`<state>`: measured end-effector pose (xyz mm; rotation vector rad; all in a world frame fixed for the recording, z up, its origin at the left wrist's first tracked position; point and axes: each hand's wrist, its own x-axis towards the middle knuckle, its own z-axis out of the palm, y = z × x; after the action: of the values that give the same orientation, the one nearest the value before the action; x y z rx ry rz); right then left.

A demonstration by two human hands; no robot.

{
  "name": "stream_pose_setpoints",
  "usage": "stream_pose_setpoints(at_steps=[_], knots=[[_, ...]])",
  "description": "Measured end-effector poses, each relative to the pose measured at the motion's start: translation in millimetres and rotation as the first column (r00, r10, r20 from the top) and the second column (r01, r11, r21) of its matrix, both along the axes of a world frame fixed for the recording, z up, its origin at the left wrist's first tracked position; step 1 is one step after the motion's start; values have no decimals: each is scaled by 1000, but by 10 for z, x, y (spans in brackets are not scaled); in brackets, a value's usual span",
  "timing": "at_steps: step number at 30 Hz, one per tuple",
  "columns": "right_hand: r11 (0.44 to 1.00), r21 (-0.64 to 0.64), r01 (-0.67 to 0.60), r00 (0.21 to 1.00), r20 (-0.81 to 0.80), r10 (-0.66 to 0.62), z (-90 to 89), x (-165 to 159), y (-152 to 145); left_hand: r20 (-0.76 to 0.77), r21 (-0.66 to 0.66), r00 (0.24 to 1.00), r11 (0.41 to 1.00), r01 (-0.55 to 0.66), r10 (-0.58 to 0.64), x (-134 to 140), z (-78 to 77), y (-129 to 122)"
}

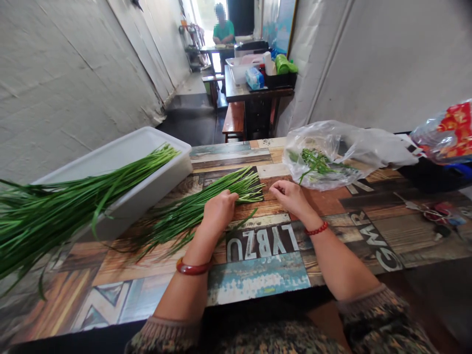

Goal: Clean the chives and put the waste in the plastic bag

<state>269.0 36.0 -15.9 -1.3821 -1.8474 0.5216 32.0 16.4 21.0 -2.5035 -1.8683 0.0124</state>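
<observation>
A bunch of garlic chives lies on the wood-patterned table, pale stalk ends toward the right. My left hand is closed over its near side, gripping some of the stalks. Just right of the cut ends, my right hand is raised with thumb and fingers pinched; anything between them is too small to see. One loose blade rests below the bunch. More garlic chives hang over the edge of a white plastic tub at left.
A clear plastic bag with green scraps lies beyond my right hand. Red-printed packaging and a small cluster of keys are at far right. A person in green sits behind another table.
</observation>
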Motion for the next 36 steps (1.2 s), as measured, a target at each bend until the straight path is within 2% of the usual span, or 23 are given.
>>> stream_pose_setpoints(at_steps=[3,7,10,13,15,18,21,25,28,33,36], knots=[[999,22,26,1000,-9,-26,-2,-14,-1,44,5,999,1000,17,-17,-44,30,8],[999,11,-32,999,-16,32,-29,-32,-14,316,18,949,1000,12,-17,-86,-10,69],[996,-15,-87,996,20,87,-56,-43,-31,576,49,817,997,-54,16,-122,-66,137],[993,-13,-116,988,97,117,-80,-78,-55,783,51,621,990,-128,40,-148,-99,180],[992,14,-127,978,169,123,-91,-118,-72,851,27,521,986,-165,64,-148,-104,187],[991,71,-114,959,270,91,-91,-174,-91,884,-10,458,982,-188,96,-122,-102,176],[991,84,-107,964,253,82,-57,-192,-96,893,-30,439,985,-171,103,-82,-101,154],[995,28,-100,995,-4,100,34,-178,-93,887,-22,454,990,-142,84,-31,-94,118],[995,5,-104,986,-128,104,95,-190,-100,877,62,480,995,-74,-19,20,-58,78],[993,15,-115,978,-173,116,150,-238,-141,802,149,573,986,79,-168,120,16,6],[992,17,-122,973,-194,123,177,-248,-164,792,160,592,986,36,-150,117,-18,19]])
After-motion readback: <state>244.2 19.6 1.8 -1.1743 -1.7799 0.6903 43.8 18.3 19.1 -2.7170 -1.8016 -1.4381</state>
